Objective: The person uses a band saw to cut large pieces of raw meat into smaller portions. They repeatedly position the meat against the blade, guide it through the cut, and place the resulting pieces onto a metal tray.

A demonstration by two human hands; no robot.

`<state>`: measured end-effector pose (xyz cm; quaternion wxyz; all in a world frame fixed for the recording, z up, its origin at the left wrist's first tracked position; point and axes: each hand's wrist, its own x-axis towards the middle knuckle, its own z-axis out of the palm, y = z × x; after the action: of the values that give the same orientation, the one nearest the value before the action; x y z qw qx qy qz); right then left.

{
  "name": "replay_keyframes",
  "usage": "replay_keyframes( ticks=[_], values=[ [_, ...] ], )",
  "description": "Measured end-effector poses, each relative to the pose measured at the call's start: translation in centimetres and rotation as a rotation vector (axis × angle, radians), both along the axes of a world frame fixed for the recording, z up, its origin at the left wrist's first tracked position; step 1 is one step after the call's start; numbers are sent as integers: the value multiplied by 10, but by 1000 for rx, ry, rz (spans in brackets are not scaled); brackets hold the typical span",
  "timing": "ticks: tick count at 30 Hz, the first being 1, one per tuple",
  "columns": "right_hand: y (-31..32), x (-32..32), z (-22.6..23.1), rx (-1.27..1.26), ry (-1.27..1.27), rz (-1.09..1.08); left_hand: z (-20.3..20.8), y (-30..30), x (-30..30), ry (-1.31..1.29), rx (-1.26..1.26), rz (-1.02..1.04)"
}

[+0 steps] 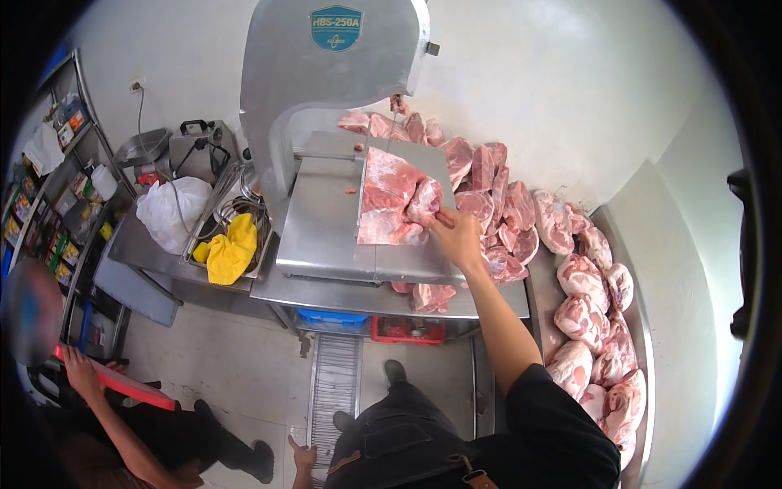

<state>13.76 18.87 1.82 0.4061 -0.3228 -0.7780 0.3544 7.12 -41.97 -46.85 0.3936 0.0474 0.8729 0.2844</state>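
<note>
Meat [386, 191] lies on the steel surface [322, 224] of the saw [326, 81], at the frame's centre. Our right hand [458, 238] holds its right edge with narrowed fingers; our left hand [304, 453], at lower middle, is half spread and seems empty. To push well, we should press evenly and keep our fingers away from where the saw cuts.

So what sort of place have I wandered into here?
Probably a butcher's or meat-cutting room: there's what looks like a bone saw, a large cut of raw meat at the person's right hand, and more meat joints on the right.
</note>
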Motion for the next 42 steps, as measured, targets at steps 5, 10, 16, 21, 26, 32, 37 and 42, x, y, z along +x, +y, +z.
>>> replay_keyframes(
  ticks=[5, 10, 16, 21, 26, 32, 37, 42],
  values=[
    [23, -18, 12, 70, -44, -64, -5, 8, -8, -110, -86, 4],
    [64, -25, 4, 98, 22, 20, -9, 13, -6, 16, 29, 51],
    [79, -39, 17, 82, -24, 13, -9, 7, 11, 177, 84, -13],
    [110, -48, 11, 97, -36, -21, 2, 5, 25, -94, -55, 104],
    [168, -60, -7, 109, 48, 42, 12, 4, 26, 38, 92, 105],
    [179, -78, 12, 106, -26, -40, 12, -1, 32, 305, -15, -398],
    [191, -97, 39, 233, -151, -62, 10, 0, 51, 182, -127, -308],
    [209, -101, 45, 171, -181, -27, 24, 17, 68, 43, -32, -11]
  ],
)
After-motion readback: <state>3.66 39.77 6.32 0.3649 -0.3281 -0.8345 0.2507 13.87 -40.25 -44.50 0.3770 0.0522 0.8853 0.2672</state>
